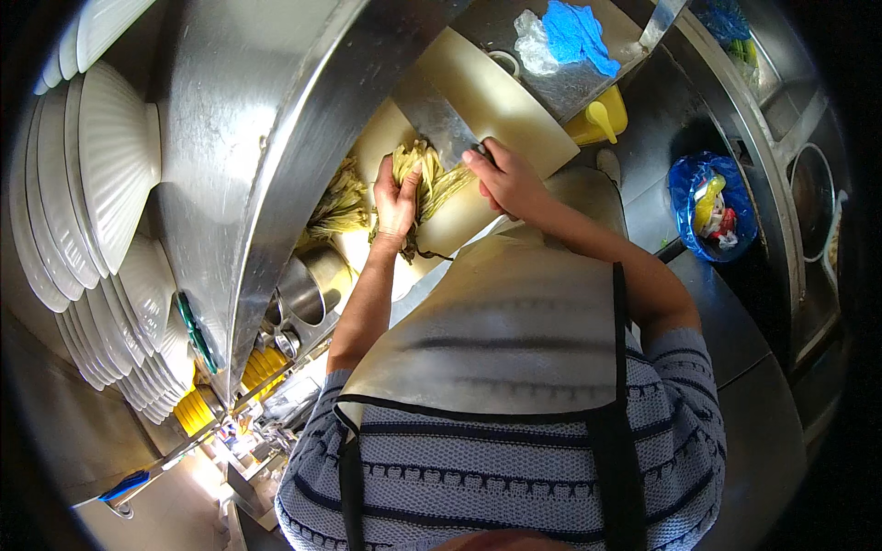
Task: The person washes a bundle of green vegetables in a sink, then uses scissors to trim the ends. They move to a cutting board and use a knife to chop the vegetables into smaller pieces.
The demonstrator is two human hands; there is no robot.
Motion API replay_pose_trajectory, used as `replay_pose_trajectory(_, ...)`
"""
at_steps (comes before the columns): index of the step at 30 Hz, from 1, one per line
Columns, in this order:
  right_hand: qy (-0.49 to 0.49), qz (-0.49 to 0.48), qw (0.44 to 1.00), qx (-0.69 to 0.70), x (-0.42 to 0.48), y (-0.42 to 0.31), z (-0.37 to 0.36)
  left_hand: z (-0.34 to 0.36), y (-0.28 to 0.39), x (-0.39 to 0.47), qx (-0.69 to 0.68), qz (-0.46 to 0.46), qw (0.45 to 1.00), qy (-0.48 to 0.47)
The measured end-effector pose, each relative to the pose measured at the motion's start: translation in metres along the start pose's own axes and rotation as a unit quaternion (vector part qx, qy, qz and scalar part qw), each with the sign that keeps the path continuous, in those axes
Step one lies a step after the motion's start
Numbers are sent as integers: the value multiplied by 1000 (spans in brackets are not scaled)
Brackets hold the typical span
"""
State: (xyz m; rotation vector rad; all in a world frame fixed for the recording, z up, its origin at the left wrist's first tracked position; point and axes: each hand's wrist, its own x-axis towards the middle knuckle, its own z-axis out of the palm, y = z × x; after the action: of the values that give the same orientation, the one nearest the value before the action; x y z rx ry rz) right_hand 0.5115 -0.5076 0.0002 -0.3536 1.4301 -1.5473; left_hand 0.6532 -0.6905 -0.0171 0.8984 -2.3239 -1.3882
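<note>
My right hand (504, 180) is closed round the dark handle of a cleaver-like knife, whose broad metal blade (435, 118) reaches up and left over a pale cutting board (513, 103). Beside the blade, my left hand (398, 194) grips a bunch of yellowish, stringy vegetable stems (428, 165), its thumb lying over them. Some stems spread right, under the knife hand. Darker, limp ends hang below the left hand. Another bunch of similar stems (342, 200) lies at the board's left side.
Metal containers (313, 279) stand left of my left forearm. A steel shelf (227, 138) with stacked white bowls (114, 165) overhangs the left side. Blue and clear plastic (579, 34) lies beyond the board. Right are a yellow container (617, 103) and a blue-lined bin (713, 206).
</note>
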Motion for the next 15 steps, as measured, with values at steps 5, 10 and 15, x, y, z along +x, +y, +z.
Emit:
replay_pose_trajectory(5,27,54,998,27,-28,11,-19,-2,16,-1,-42,-21,998,-38)
replay_pose_trajectory(10,44,101,993,36,-40,25,-28,4,26,-2,1,-19,998,-62)
replay_pose_trajectory(15,14,99,993,62,-41,21,-30,-3,11,5,-110,-61,991,-46)
